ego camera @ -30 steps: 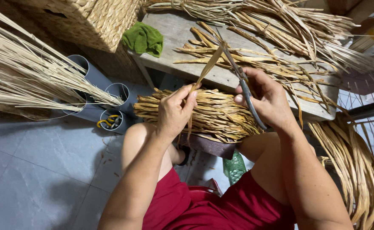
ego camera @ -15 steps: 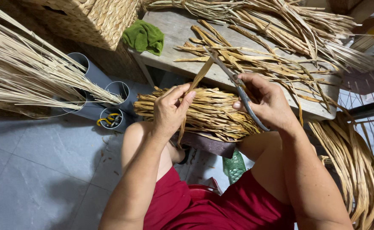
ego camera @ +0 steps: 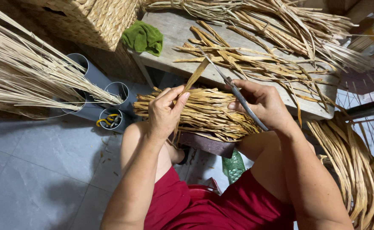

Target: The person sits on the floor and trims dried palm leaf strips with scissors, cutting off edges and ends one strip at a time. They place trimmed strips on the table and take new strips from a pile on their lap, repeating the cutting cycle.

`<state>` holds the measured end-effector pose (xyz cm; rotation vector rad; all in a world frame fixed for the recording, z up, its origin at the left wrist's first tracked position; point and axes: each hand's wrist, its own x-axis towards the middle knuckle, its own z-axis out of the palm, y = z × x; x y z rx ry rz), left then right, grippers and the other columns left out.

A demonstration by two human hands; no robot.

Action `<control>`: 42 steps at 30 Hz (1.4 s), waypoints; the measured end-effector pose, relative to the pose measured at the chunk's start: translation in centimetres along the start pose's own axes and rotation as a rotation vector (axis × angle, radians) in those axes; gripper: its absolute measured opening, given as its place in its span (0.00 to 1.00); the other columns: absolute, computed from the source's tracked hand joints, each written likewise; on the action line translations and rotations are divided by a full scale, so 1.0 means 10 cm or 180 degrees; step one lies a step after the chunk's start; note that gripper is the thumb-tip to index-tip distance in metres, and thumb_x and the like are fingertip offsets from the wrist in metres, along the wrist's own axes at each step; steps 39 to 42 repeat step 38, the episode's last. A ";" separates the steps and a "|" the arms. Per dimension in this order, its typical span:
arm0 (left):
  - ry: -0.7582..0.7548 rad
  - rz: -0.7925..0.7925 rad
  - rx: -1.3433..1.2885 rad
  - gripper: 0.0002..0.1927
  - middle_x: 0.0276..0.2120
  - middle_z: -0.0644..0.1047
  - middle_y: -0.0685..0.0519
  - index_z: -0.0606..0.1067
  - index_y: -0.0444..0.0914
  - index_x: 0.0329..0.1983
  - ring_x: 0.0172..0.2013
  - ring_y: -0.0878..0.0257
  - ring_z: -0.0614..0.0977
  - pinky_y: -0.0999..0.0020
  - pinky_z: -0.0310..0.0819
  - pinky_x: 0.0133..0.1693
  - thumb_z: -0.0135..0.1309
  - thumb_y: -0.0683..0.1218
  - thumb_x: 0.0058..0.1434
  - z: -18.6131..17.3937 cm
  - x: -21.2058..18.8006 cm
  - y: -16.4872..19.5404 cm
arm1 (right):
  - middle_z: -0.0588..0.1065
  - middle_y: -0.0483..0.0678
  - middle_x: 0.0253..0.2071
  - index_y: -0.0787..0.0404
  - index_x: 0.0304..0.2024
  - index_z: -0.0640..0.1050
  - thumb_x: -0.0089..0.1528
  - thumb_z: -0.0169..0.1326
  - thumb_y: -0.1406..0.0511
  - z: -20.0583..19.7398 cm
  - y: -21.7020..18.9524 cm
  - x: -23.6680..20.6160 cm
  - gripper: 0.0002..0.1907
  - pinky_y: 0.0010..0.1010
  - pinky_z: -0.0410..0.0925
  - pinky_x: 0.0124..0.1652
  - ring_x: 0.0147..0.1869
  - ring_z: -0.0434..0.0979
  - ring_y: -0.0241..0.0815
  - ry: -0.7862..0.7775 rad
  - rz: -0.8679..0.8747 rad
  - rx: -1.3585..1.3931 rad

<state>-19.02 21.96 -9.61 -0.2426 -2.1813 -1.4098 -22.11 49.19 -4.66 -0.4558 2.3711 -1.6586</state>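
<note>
Left hand [ego camera: 165,111]: pinched a flat dry strip [ego camera: 195,76], which stood up over the lap.
Right hand [ego camera: 261,104]: gripped scissors [ego camera: 234,89], blades touching the strip.
Lap: a bundle of dry strips [ego camera: 208,113].
Table [ego camera: 174,34]: more strips, green cloth [ego camera: 143,37].

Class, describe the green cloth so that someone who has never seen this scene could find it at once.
Start at the grey wooden bench strewn with dried straw-coloured strips. At its left end, beside the woven basket, lies the crumpled green cloth. It is the only soft green thing on the bench; everything around it is tan fibre.
</note>
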 end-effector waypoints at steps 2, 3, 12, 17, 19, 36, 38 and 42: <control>-0.0046 -0.0054 -0.0079 0.10 0.38 0.83 0.49 0.81 0.36 0.50 0.31 0.65 0.83 0.73 0.76 0.32 0.62 0.43 0.66 -0.02 -0.01 -0.02 | 0.80 0.38 0.38 0.63 0.60 0.78 0.57 0.67 0.66 0.02 -0.02 0.00 0.28 0.18 0.70 0.42 0.41 0.76 0.24 -0.0035 0.0015 -0.0093; -0.0087 -0.0017 -0.0163 0.10 0.38 0.83 0.50 0.81 0.37 0.51 0.32 0.66 0.84 0.74 0.77 0.34 0.61 0.43 0.67 -0.03 -0.03 -0.03 | 0.80 0.39 0.36 0.63 0.59 0.78 0.57 0.67 0.66 0.03 -0.02 -0.01 0.27 0.18 0.71 0.42 0.40 0.76 0.24 -0.0044 0.0033 -0.0120; -0.0447 -0.0560 -0.1077 0.12 0.35 0.83 0.57 0.81 0.38 0.54 0.31 0.74 0.80 0.78 0.76 0.34 0.56 0.43 0.69 -0.06 -0.07 -0.14 | 0.73 0.34 0.35 0.62 0.57 0.78 0.57 0.68 0.68 0.20 -0.01 0.03 0.26 0.18 0.65 0.38 0.37 0.68 0.24 0.0065 -0.0042 0.0108; -0.0567 -0.0701 -0.0920 0.11 0.28 0.81 0.57 0.82 0.38 0.53 0.29 0.74 0.80 0.79 0.75 0.33 0.57 0.44 0.70 -0.06 -0.11 -0.14 | 0.74 0.37 0.41 0.62 0.59 0.74 0.57 0.67 0.67 0.24 0.01 0.07 0.29 0.20 0.68 0.45 0.45 0.71 0.26 -0.0128 -0.0130 0.0431; -0.0557 -0.0655 -0.0924 0.11 0.28 0.81 0.57 0.82 0.38 0.52 0.29 0.74 0.80 0.78 0.76 0.33 0.57 0.44 0.70 -0.07 -0.12 -0.14 | 0.73 0.40 0.40 0.61 0.61 0.73 0.56 0.68 0.65 0.21 -0.01 0.07 0.31 0.22 0.68 0.46 0.44 0.72 0.29 -0.0245 -0.0060 0.0256; -0.0635 -0.0681 -0.0803 0.11 0.27 0.80 0.57 0.82 0.39 0.52 0.27 0.74 0.78 0.78 0.74 0.31 0.56 0.44 0.69 -0.15 -0.15 -0.07 | 0.69 0.33 0.28 0.62 0.53 0.81 0.53 0.72 0.61 0.23 0.04 0.04 0.27 0.18 0.59 0.31 0.31 0.62 0.25 0.0073 0.0122 -0.0263; -0.0647 -0.0720 -0.0796 0.11 0.27 0.79 0.57 0.82 0.39 0.52 0.27 0.74 0.78 0.78 0.74 0.30 0.56 0.44 0.69 -0.13 0.00 -0.09 | 0.73 0.33 0.31 0.61 0.53 0.82 0.54 0.72 0.61 0.23 0.07 0.05 0.26 0.17 0.63 0.34 0.34 0.66 0.23 0.0044 0.0050 -0.0116; -0.0647 -0.0720 -0.0796 0.11 0.27 0.79 0.57 0.82 0.39 0.52 0.27 0.74 0.78 0.78 0.74 0.30 0.56 0.44 0.69 -0.13 0.00 -0.09 | 0.73 0.33 0.31 0.61 0.53 0.82 0.54 0.72 0.61 0.23 0.07 0.05 0.26 0.17 0.63 0.34 0.34 0.66 0.23 0.0044 0.0050 -0.0116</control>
